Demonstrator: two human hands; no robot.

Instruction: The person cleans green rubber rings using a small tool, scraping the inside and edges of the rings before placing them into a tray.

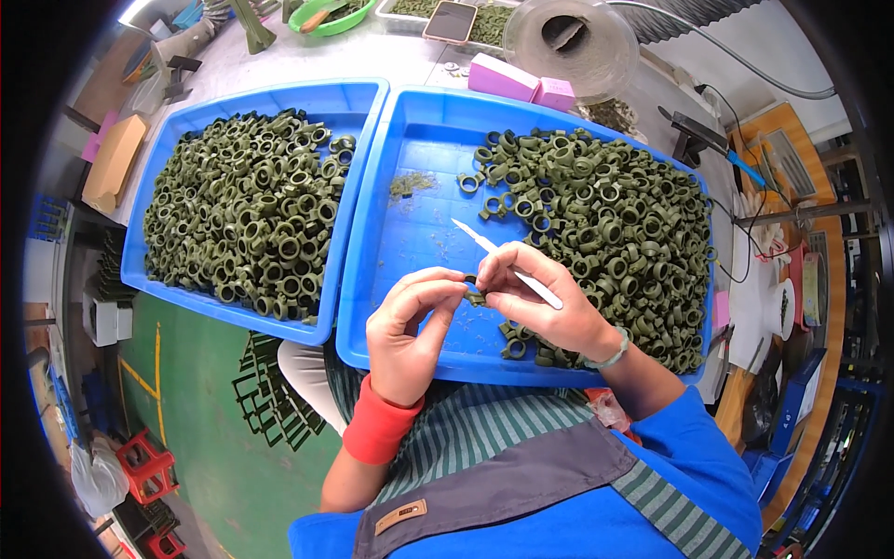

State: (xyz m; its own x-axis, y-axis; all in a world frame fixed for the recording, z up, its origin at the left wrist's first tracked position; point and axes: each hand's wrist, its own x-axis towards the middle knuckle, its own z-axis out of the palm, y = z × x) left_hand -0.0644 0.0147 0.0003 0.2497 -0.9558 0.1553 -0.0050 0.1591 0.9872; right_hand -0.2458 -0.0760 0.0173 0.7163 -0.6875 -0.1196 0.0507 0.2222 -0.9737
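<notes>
Over the right blue tray [386,270], my left hand [410,331] pinches a small dark green ring-shaped part [475,297] between thumb and fingers. My right hand [549,303] meets it there, its fingertips at the same part. A slim white pen-like tool [484,244] runs through my right hand, its narrow tip pointing up and to the left, away from the part. Fingers cover much of the ring. Many loose green ring parts [624,233] lie heaped on the tray's right side, and green scraps [410,184] lie on its bare left floor.
A second blue tray [358,102], left of mine, is heaped with similar rings [251,205]. Behind stand pink boxes [503,77], a phone [451,21], a green bowl [328,14] and a round clear container [582,47]. Red stools [146,466] stand on the green floor.
</notes>
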